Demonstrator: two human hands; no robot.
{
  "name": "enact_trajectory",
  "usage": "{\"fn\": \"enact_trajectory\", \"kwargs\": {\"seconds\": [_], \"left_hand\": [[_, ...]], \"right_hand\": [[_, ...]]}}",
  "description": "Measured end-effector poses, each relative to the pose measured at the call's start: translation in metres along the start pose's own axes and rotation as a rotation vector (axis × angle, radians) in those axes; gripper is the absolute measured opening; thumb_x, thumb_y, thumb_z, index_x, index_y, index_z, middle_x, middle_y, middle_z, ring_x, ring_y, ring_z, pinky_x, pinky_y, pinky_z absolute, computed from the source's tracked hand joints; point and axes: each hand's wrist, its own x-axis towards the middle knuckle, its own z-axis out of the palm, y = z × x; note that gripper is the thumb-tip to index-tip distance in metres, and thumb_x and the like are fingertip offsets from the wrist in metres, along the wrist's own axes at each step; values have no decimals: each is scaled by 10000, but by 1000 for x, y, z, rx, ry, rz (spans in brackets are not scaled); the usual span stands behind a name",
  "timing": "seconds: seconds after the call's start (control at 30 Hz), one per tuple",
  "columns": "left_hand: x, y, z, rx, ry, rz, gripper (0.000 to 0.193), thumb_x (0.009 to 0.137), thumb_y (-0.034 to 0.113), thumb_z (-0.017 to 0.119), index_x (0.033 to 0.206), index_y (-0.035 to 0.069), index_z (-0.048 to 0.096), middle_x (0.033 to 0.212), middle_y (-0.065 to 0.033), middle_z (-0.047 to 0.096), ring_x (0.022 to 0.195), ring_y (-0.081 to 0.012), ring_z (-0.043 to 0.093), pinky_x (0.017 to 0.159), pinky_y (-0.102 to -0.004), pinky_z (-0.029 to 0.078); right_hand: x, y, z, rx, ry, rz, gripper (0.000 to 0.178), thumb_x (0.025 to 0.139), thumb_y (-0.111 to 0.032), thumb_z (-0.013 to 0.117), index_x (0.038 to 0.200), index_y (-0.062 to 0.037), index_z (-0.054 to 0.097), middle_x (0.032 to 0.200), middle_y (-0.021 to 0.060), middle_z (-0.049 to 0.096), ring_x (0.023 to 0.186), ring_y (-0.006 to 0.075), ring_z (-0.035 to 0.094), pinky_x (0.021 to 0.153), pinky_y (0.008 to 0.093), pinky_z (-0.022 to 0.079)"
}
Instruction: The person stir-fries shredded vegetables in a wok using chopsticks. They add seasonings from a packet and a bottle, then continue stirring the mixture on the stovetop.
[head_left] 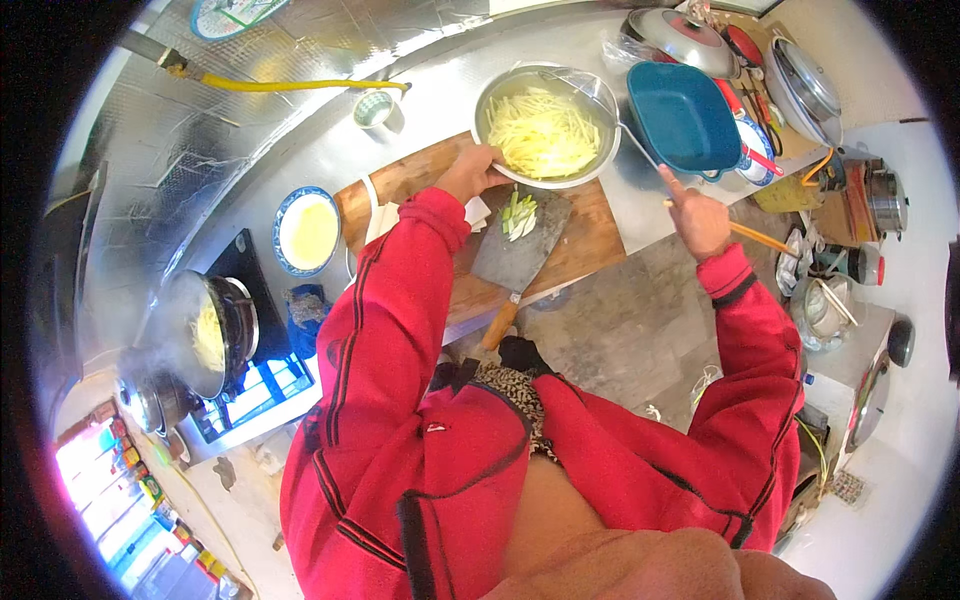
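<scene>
My left hand (473, 172) grips the near left rim of a metal bowl (487, 103) holding pale yellow shreds (540, 130), apparently potato, in liquid. The fingers of my right hand (700, 218) are closed round the thin handle of a wire skimmer (641, 146), whose mesh head rests at the bowl's right side. A pair of chopsticks (762, 237) is in the same hand, sticking out to the right. Below the bowl, a cleaver (508, 262) lies on the wooden cutting board (592, 240), with chopped green and white pieces (518, 217) on its blade.
A teal basin (683, 120) stands right of the bowl, near lidded pots (800, 85). To the left are a blue-rimmed plate (307, 232), a small cup (373, 110) and a steaming wok (210, 335) on the stove. A yellow hose (300, 86) runs along the foil wall.
</scene>
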Motion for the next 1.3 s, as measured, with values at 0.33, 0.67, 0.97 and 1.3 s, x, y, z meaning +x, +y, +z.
{"fn": "enact_trajectory", "kwargs": {"seconds": [0.33,0.67,0.97,1.3], "left_hand": [[6,-8,3,-57,13,-3,488,782,-133,470,1267,-83,454,1181,-242,582,1007,-388,648,781,-536,604],[-44,-8,25,-58,75,149,451,767,-132,480,1218,-137,473,1149,-253,597,911,-379,677,691,-498,634],[-84,-12,18,-134,139,218,364,787,-114,491,1146,-173,496,1097,-261,610,872,-373,684,655,-477,643],[-160,-29,-20,-397,176,281,387,804,-116,469,1188,-162,449,1108,-270,583,869,-407,671,660,-493,640]], "right_hand": [[-20,-37,-33,1247,-515,389,594,901,-107,641,1455,-101,429,710,16,556,512,96,485,461,283,456],[-8,-79,-18,1951,-637,522,642,914,-112,650,1482,-53,354,766,-56,471,589,35,458,431,186,393],[-18,-96,-17,2314,-637,494,600,934,-137,622,1469,-54,363,802,-51,447,637,47,449,448,185,358],[-35,-109,-64,2177,-686,400,590,928,-121,622,1460,-49,376,677,-31,428,550,55,426,423,198,340]]}}
